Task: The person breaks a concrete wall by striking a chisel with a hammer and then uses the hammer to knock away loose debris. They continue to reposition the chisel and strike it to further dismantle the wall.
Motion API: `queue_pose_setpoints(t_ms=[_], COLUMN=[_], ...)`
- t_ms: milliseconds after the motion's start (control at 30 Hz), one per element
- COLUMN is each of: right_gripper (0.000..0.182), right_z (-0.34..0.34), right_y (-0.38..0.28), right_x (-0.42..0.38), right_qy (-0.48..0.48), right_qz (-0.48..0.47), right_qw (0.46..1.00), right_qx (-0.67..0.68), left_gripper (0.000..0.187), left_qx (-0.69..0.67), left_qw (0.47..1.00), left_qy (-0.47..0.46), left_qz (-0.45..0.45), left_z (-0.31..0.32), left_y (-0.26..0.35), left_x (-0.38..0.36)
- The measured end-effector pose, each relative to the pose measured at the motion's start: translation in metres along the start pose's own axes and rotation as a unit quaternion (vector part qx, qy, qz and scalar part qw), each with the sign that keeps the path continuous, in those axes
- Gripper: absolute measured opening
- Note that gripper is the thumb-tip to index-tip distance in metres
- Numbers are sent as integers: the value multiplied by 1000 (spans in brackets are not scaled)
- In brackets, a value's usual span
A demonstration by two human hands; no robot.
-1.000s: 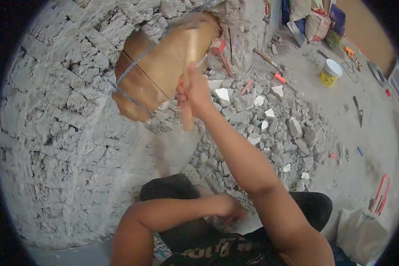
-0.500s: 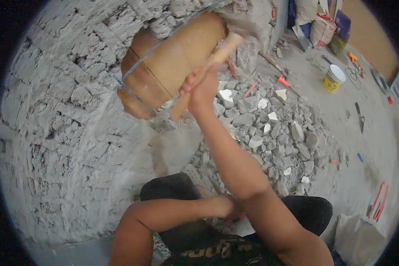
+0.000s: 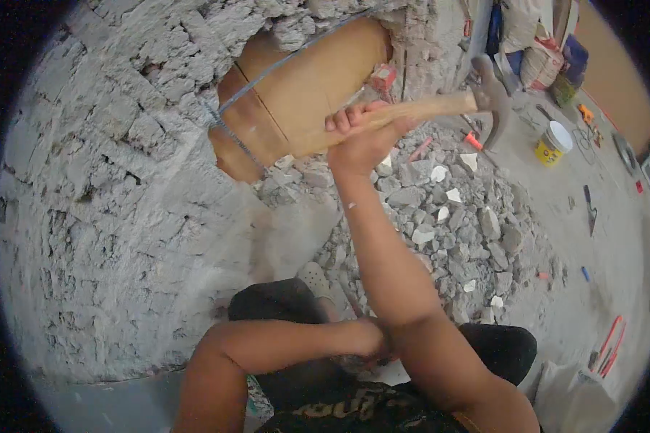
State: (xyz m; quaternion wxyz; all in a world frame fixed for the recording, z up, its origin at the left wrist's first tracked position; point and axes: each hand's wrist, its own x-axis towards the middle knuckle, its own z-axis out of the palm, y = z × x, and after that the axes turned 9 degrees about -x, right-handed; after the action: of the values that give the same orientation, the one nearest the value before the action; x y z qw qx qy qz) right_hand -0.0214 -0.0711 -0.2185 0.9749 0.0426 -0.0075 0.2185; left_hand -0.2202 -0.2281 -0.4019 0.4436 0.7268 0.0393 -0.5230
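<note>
A claw hammer (image 3: 433, 108) with a wooden handle is gripped in my right hand (image 3: 365, 141), its metal head pointing right over the rubble. The handle's butt end reaches left across the hole in the broken wall (image 3: 137, 187). Behind the hole a brown panel (image 3: 318, 76) shows, with a steel bar crossing it. My left hand (image 3: 368, 340) rests low, near my right elbow and between my knees; its fingers are hidden under the right arm.
A heap of grey rubble (image 3: 448, 209) with white shards lies right of the wall. Farther right are a white-and-yellow bucket (image 3: 552, 144), a red-handled tool (image 3: 609, 346) and a blue object (image 3: 586, 274). Filled sacks (image 3: 542, 63) stand at the back.
My right hand has moved slightly right and the hammer has swung away from the wall, its head now farther right and lower. The view has shifted slightly. My left hand stays low.
</note>
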Motion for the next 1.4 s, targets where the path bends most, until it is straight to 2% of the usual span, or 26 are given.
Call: queue_pose_setpoints(t_ms=[67, 100, 133, 167, 233, 267, 333, 400, 467, 500, 600, 633, 700, 733, 800, 867, 900, 933, 967, 1000, 1033, 1167, 1233, 1267, 1333, 1400], right_gripper=[58, 57, 56, 56, 55, 55, 54, 61, 65, 65, 25, 25, 29, 33, 37, 42, 43, 44, 44, 46, 48, 47, 50, 50, 48, 49], right_z=[-23, -30, -32, -36, -41, -47, -43, -25, -9, -5, -13, -47, -68, -64, -63, -78, -87, -96, -89, -71, -55, -14, -30, -39, -46, -51], right_y=[37, 45, 46, 37, 10, 0, -19, -36, -49, -41, 12, 55, 68, 62, 58, 46, 42, 38, 32, 24, 18, 35, 65, 57, 34, 7], right_x=[3, -5, -7, -3, 10, 5, -5, -9, 2, 6, 8, 3, 5, 3, -10, -27, -26, -30, -34, -40, -44, -7, 12, 14, 15, 8], right_qy=[-20, -64, -104, -104, -70, -68, -97, -51, -212, -212, -137, -217, -245, -206, -199, -170, -259, -325, -329, -230, -88, -147, -110, -108, -142, -130], right_qz=[-32, 117, 258, 251, 228, 233, 67, 33, -16, -15, -131, -117, 24, 142, 138, 135, -131, -380, -378, -160, 86, 31, -62, -69, 172, 210], right_qw=[998, 963, 871, 873, 812, 809, 844, 956, 977, 977, 979, 915, 777, 756, 750, 748, 644, 480, 478, 779, 945, 984, 917, 917, 805, 785], right_qx=[-51, -236, -406, -406, -532, -536, -523, -286, -22, -20, -74, -321, -580, -605, -615, -627, -708, -721, -721, -561, -304, -95, -378, -377, -550, -567], left_gripper=[42, 43, 45, 46, 43, 40, 30, 25, 31, 31, 29, 29, 30, 27, 25, 24, 24, 25, 29, 29, 29, 22, 18, 20, 24, 31], left_qx=[254, 335, 310, 281, 287, 281, 264, 236, 291, 291, 192, 202, 223, 236, 244, 169, 172, 226, 278, 276, 245, 171, 156, 141, 116, 80], left_qw=[946, 904, 925, 933, 939, 947, 956, 967, 953, 954, 930, 943, 946, 950, 953, 939, 937, 947, 948, 948, 958, 981, 980, 978, 985, 990], left_qy=[66, 90, -25, -136, -100, -78, -59, -38, 28, 29, 113, 33, -48, -37, -9, 87, 88, 79, 71, 74, 74, 10, -14, -40, -48, -43], left_qz=[190, 250, 217, 179, 158, 134, 111, 86, 73, 71, 293, 264, 231, 200, 180, 287, 291, 215, 136, 137, 132, 90, 119, 146, 122, 109], left_z=[11, 12, 0, -12, -26, -23, -29, -29, -18, -9, 6, 5, 1, -2, -10, -7, -12, -15, -17, -16, -13, -7, -12, -14, -18, -19], left_y=[-20, -19, -2, 14, 43, 52, 60, 55, 48, 23, -32, -20, 5, 16, 18, 1, 14, 36, 47, 44, 37, 19, 20, 21, 18, 17], left_x=[26, 32, 24, 13, -11, -24, -50, -56, -57, -47, -17, -16, -21, -29, -30, -32, -42, -62, -73, -71, -69, -54, -52, -52, -48, -42])
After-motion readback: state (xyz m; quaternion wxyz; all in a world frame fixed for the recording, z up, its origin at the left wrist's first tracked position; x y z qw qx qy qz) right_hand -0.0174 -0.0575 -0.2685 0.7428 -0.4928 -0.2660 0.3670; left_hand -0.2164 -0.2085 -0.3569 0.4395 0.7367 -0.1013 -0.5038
